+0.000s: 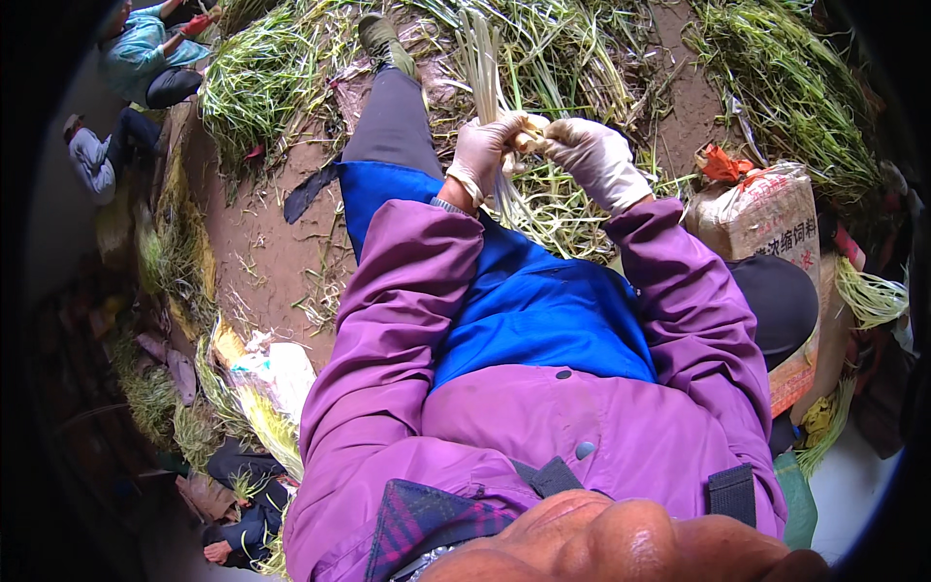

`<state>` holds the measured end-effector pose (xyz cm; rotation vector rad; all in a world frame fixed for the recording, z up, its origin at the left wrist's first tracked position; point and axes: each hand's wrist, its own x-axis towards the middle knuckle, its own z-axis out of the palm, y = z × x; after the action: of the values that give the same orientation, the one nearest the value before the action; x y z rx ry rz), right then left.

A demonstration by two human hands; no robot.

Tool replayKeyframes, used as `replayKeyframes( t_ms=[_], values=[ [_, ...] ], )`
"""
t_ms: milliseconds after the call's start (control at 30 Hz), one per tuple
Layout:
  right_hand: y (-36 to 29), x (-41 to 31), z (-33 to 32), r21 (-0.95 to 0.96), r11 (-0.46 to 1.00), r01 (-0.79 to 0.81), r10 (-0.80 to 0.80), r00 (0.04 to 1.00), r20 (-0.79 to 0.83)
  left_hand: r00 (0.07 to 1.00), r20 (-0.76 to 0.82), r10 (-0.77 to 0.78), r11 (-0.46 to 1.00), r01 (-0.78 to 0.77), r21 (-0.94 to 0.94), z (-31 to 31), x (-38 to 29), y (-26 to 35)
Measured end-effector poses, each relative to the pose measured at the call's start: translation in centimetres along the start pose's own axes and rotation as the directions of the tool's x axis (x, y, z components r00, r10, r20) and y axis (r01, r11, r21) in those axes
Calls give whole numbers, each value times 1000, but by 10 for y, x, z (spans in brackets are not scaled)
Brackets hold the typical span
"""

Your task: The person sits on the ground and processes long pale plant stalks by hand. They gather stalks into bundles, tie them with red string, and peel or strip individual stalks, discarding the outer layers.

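My left hand [486, 149], in a thin whitish glove, is closed around a bundle of pale long-stalked vegetables [480, 69], perhaps garlic shoots or chives. The stalks point away from me, and their thick whitish ends show between my hands. My right hand [593, 156], also gloved, has its fingertips at those ends; whether it grips one is hard to tell. Below my hands hang thin pale strands, over a heap of loose greenish-white leaves [556, 211] beside my blue apron [538, 298].
Green stalks lie piled at upper left [251, 87] and upper right [785, 94]. A printed woven sack [771, 211] stands at my right. My outstretched leg crosses brown ground [254, 211]. Several other people sit along the left side. A white plastic bag [280, 375] lies at lower left.
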<state>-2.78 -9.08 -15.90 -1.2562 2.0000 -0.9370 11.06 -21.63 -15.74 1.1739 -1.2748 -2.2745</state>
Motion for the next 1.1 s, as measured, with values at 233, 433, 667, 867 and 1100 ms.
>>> replayKeyframes(
  t_ms=[233,433,667,867,1100],
  values=[
    [12,8,0,844,442,-304,131,953,275,974,216,-67,998,65,17,12,-10,-7],
    [27,14,-9,939,294,-176,319,945,77,995,92,23,997,-16,-71,8,-8,1],
    [68,20,-95,997,74,9,526,849,-47,972,138,188,952,-146,-267,-13,-2,17],
    [127,1,-180,944,128,305,594,738,-320,976,-17,217,909,-209,-361,-31,2,22],
    [165,-27,-179,-41,846,-532,523,842,-131,966,54,254,897,-214,-387,-39,4,23]
  ],
)
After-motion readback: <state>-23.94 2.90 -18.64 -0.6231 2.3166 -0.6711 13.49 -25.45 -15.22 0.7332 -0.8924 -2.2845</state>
